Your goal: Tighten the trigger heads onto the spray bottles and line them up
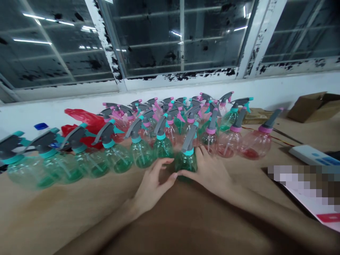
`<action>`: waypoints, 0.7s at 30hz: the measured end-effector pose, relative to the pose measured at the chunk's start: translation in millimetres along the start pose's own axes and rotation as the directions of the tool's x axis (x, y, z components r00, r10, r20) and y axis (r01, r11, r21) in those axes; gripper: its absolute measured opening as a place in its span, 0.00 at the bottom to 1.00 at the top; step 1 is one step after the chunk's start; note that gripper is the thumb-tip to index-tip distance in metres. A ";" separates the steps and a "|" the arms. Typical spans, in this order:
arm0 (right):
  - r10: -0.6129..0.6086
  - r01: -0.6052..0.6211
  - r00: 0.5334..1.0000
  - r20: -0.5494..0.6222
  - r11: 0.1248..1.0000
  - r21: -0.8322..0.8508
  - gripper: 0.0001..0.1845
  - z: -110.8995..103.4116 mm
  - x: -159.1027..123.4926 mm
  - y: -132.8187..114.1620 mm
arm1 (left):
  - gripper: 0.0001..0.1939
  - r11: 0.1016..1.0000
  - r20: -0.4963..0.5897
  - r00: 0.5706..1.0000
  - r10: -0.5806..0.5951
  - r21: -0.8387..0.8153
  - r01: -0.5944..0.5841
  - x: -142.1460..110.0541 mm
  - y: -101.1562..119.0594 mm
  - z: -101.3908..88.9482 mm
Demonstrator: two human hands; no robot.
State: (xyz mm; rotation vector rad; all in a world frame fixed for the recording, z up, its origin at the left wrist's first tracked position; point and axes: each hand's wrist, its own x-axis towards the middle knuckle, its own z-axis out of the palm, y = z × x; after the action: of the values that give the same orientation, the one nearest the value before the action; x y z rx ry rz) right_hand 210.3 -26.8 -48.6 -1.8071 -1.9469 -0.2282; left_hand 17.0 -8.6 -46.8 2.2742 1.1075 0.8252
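A green spray bottle [186,160] with a grey trigger and teal collar stands on the brown table [79,212]. My right hand [209,170] is wrapped round its right side, thumb across the front. My left hand [154,182] rests beside it on the left, fingers curved and fingertips touching the bottle's base. Behind and to the left runs a row of more green bottles [117,156].
Several pink spray bottles [239,140] stand at the back and right. A red plastic bag [85,120] lies behind the green row. A cardboard box [313,106] sits at the far right, with a white device [310,156] and papers [313,205] nearer. A wall with windows is behind.
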 end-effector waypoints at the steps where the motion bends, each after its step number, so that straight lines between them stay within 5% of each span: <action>1: -0.010 0.011 1.000 -0.016 1.000 0.027 0.38 0.2 -4.5 -1.8 | 0.18 1.000 -0.006 1.000 0.008 -0.023 -0.008 1.9 4.2 -0.9; 5: -0.073 0.068 0.997 0.003 0.937 0.342 0.35 5.3 -23.3 -10.7 | 0.30 0.995 0.031 0.999 0.041 -0.095 -0.038 13.2 27.5 -7.7; 9: -0.123 0.035 0.987 0.103 0.792 0.610 0.38 10.1 -38.3 -22.8 | 0.31 0.982 0.052 0.995 0.086 -0.175 -0.075 23.4 50.2 -13.4; 15: -0.142 0.104 0.990 0.016 0.793 0.600 0.45 17.5 -50.9 -37.1 | 0.18 0.950 0.027 0.996 0.085 -0.303 -0.073 19.6 57.2 -6.9; 21: -0.205 0.148 0.978 0.030 0.792 0.592 0.48 22.3 -58.5 -37.1 | 0.21 0.950 -0.028 0.991 0.132 -0.283 -0.134 16.4 46.6 -7.2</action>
State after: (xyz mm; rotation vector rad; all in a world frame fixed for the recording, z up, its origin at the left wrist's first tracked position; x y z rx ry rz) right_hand 170.3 -74.1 -86.9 -1.2428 -1.9584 0.3790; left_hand 44.6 -20.2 -6.9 2.1198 0.7865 0.9797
